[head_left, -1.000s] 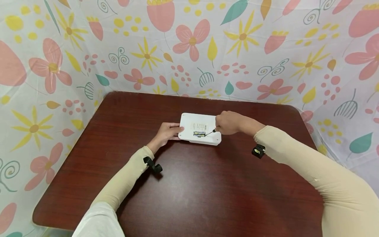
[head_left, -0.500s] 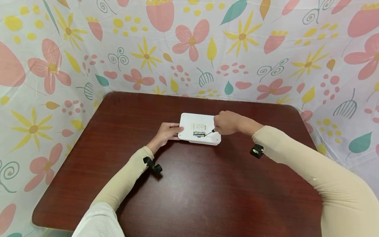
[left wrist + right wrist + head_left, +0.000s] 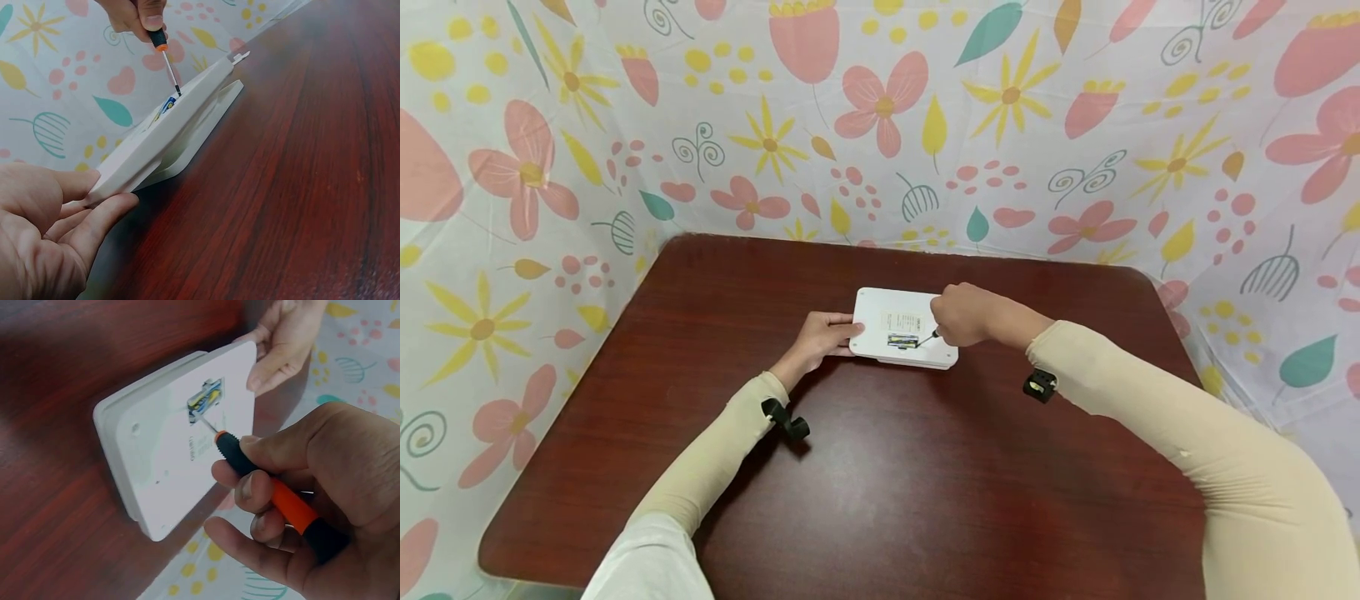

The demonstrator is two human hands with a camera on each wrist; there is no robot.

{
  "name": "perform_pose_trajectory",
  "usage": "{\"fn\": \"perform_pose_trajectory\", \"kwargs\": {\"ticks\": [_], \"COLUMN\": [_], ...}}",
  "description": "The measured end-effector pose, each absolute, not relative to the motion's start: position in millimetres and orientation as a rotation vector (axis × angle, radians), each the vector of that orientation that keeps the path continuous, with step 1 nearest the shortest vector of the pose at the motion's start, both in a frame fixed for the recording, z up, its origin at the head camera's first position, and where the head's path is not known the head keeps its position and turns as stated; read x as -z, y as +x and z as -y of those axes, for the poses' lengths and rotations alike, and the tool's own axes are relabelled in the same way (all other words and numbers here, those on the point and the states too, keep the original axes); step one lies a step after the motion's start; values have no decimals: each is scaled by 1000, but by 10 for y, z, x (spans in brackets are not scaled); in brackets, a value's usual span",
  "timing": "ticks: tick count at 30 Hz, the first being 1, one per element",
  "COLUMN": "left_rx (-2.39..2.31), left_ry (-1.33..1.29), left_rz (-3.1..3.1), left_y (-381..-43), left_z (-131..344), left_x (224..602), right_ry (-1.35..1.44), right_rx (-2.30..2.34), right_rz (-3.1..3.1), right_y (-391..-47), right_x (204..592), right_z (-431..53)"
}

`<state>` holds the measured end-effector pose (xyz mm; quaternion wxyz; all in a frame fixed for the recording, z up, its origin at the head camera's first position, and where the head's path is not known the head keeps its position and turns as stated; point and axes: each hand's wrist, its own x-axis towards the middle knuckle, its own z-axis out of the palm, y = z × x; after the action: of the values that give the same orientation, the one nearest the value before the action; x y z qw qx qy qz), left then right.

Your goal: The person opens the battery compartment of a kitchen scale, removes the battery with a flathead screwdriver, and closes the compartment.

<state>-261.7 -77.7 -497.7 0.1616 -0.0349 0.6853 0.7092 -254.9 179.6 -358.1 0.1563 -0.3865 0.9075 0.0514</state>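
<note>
A flat white device (image 3: 872, 312) with rounded corners is held tilted above the table, its labelled side up. Batteries (image 3: 902, 341) with blue and yellow wrappers show in its uncovered compartment. My left hand (image 3: 820, 337) grips the device's left edge, thumb on top and fingers beneath. My right hand (image 3: 966, 315) holds a screwdriver (image 3: 294, 506) with a black and orange handle. In the left wrist view, the screwdriver's tip reaches the end of a battery (image 3: 169, 105); whether it touches the battery or the contact beside it, I cannot tell.
Under the hands is a dark red-brown wooden table (image 3: 865, 483) with rounded corners. A white curtain (image 3: 880, 192) printed with flowers and leaves hangs behind it and along the sides. A black wrist camera (image 3: 786, 419) is on the left sleeve, another camera (image 3: 1040, 386) on the right.
My right hand has shifted a little left, over the device's right edge, and the screwdriver stands slightly steeper with its tip still at the compartment. The left hand and device have hardly moved.
</note>
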Motion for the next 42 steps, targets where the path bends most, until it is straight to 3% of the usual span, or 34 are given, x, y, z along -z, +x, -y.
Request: {"fn": "perform_pose_trajectory", "kwargs": {"ticks": [42], "left_rx": [-2034], "left_ry": [-99], "left_rz": [-1944], "left_y": [-2642], "left_z": [757], "left_x": [5002], "right_ry": [-1265], "right_rx": [295], "right_rz": [-2641], "right_y": [-2628], "right_x": [3969], "right_z": [-2385]}}
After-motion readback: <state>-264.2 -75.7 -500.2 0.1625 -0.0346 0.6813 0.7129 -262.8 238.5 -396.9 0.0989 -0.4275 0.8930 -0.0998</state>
